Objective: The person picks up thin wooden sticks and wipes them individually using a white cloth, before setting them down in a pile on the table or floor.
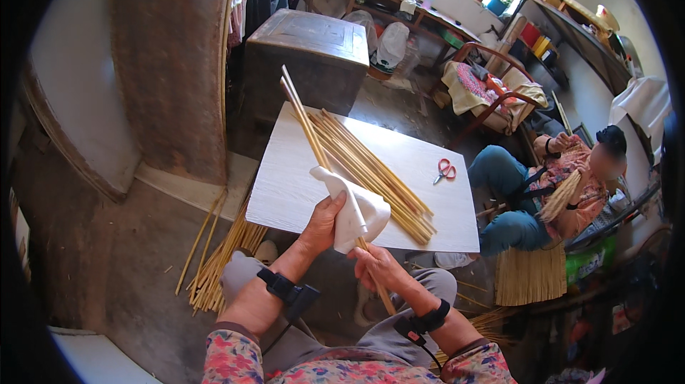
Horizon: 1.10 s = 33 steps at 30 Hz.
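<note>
My left hand [324, 222] grips a white cloth [350, 207] that is wrapped around long, slender tan stalks [304, 124]. Below the cloth, my right hand [381, 266] is closed on the lower part of the same stalks, whose near end reaches down between my knees. Their far ends point up and left, past the far edge of a white table [281, 180]. Beside the cloth, a bundle of similar stalks [374, 175] lies slantwise on the tabletop. The part of the stalks inside the cloth is hidden.
Red-handled scissors [445, 171] lie on the table's right side. More stalks [227, 263] are heaped on the floor at left. A seated person [562, 186] on the right holds a brush-like bundle [561, 196]. A wooden chest [313, 36] and an armchair [481, 89] stand beyond the table.
</note>
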Each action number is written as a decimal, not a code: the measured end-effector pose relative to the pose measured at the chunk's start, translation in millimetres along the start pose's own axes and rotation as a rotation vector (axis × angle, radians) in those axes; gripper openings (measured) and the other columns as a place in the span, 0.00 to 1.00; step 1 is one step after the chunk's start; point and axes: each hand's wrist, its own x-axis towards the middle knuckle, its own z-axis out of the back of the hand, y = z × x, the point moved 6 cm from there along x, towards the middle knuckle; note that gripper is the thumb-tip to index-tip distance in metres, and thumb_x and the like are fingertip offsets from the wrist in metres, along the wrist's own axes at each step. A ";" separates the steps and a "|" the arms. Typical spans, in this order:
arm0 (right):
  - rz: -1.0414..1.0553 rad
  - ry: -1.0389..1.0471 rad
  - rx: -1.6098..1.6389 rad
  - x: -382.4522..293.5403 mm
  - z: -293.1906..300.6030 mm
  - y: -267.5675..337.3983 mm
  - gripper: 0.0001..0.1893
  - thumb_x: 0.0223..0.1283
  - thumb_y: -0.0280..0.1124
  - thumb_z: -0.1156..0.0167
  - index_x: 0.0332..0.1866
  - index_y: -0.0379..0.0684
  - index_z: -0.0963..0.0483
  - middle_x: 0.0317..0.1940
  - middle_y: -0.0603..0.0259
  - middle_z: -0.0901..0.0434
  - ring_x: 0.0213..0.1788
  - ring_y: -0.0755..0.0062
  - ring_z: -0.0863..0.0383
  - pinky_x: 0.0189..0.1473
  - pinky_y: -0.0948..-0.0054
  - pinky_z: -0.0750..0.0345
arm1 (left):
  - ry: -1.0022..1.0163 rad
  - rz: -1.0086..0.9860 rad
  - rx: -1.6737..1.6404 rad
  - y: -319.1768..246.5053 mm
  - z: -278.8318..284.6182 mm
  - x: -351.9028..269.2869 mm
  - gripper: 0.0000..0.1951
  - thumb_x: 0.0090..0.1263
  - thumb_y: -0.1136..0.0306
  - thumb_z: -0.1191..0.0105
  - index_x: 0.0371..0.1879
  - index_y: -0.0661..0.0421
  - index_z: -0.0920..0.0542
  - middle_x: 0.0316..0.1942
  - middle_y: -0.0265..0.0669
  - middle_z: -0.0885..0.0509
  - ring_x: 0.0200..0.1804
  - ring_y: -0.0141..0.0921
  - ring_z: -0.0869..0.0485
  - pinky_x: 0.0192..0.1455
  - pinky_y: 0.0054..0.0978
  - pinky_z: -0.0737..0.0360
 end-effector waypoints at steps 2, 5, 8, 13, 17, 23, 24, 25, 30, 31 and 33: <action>-0.014 0.050 0.012 -3.3 -2.6 2.3 0.18 0.66 0.44 0.60 0.45 0.39 0.33 0.21 0.63 0.28 0.15 0.77 0.30 0.15 0.78 0.31 | -0.032 -0.019 -0.009 0.1 -0.6 3.5 0.17 0.69 0.58 0.55 0.48 0.58 0.29 0.39 0.33 0.22 0.40 0.24 0.23 0.43 0.23 0.23; -0.003 0.067 0.025 -3.1 -6.5 1.0 0.19 0.66 0.44 0.59 0.46 0.37 0.33 0.23 0.63 0.27 0.16 0.77 0.29 0.17 0.77 0.30 | -0.038 -0.042 -0.062 2.8 0.4 5.2 0.15 0.69 0.60 0.55 0.47 0.58 0.29 0.37 0.33 0.22 0.39 0.24 0.23 0.42 0.23 0.23; 0.032 -0.011 -0.025 -1.9 -3.9 -12.1 0.18 0.66 0.43 0.59 0.46 0.36 0.33 0.25 0.62 0.26 0.18 0.77 0.28 0.19 0.77 0.28 | -0.086 -0.129 -0.055 5.1 10.2 8.1 0.14 0.70 0.61 0.55 0.46 0.58 0.29 0.37 0.32 0.23 0.38 0.24 0.23 0.42 0.23 0.23; 0.177 -0.268 -0.120 -12.8 1.1 -27.7 0.17 0.65 0.40 0.57 0.46 0.36 0.33 0.26 0.63 0.26 0.18 0.77 0.27 0.21 0.77 0.27 | -0.180 -0.247 -0.012 -1.1 22.8 13.0 0.12 0.70 0.62 0.55 0.44 0.57 0.28 0.35 0.32 0.23 0.36 0.23 0.23 0.40 0.23 0.22; 0.191 -0.254 -0.082 -14.1 0.5 -34.3 0.14 0.67 0.37 0.60 0.48 0.39 0.34 0.25 0.64 0.26 0.18 0.81 0.28 0.18 0.83 0.32 | -0.172 -0.212 -0.036 1.2 14.9 10.3 0.13 0.69 0.61 0.55 0.43 0.57 0.27 0.34 0.32 0.22 0.35 0.24 0.22 0.39 0.23 0.22; 0.122 -0.036 0.314 -25.9 -3.8 -34.7 0.16 0.68 0.39 0.62 0.47 0.37 0.34 0.25 0.64 0.26 0.16 0.82 0.32 0.17 0.85 0.35 | -0.138 -0.121 -0.098 2.3 9.8 5.9 0.14 0.69 0.59 0.55 0.43 0.57 0.27 0.33 0.31 0.21 0.35 0.25 0.21 0.39 0.24 0.22; 0.100 -0.021 0.343 -28.1 -3.2 -35.1 0.16 0.68 0.39 0.62 0.47 0.37 0.34 0.25 0.63 0.25 0.16 0.82 0.32 0.17 0.85 0.35 | -0.140 -0.108 -0.098 3.3 8.4 5.3 0.14 0.69 0.59 0.55 0.43 0.56 0.27 0.33 0.31 0.21 0.35 0.25 0.21 0.40 0.24 0.22; 0.078 -0.005 0.371 -29.3 -3.3 -36.1 0.17 0.68 0.39 0.62 0.48 0.37 0.34 0.25 0.63 0.25 0.16 0.82 0.32 0.17 0.85 0.34 | -0.135 -0.112 -0.098 2.9 7.3 5.0 0.13 0.69 0.59 0.55 0.43 0.56 0.27 0.33 0.31 0.21 0.35 0.26 0.21 0.40 0.24 0.22; 0.111 -0.251 0.022 -20.2 3.1 -43.1 0.14 0.65 0.38 0.57 0.46 0.39 0.33 0.26 0.61 0.24 0.21 0.77 0.27 0.22 0.79 0.30 | -0.124 -0.198 -0.067 2.3 8.0 8.1 0.13 0.70 0.60 0.58 0.44 0.57 0.29 0.34 0.33 0.22 0.35 0.27 0.21 0.40 0.25 0.22; 0.127 -0.320 -0.112 -19.6 5.4 -44.0 0.13 0.64 0.38 0.55 0.45 0.40 0.32 0.26 0.60 0.24 0.22 0.74 0.25 0.23 0.76 0.29 | -0.122 -0.204 -0.049 3.1 8.0 8.7 0.14 0.71 0.60 0.58 0.44 0.58 0.29 0.34 0.33 0.22 0.35 0.27 0.21 0.40 0.25 0.22; 0.310 -0.458 -0.405 -23.1 7.0 -35.9 0.13 0.63 0.37 0.53 0.44 0.39 0.33 0.26 0.54 0.25 0.24 0.65 0.23 0.27 0.70 0.28 | -0.120 -0.219 -0.009 3.1 7.3 9.4 0.14 0.71 0.60 0.60 0.44 0.58 0.30 0.34 0.34 0.22 0.35 0.27 0.21 0.41 0.25 0.22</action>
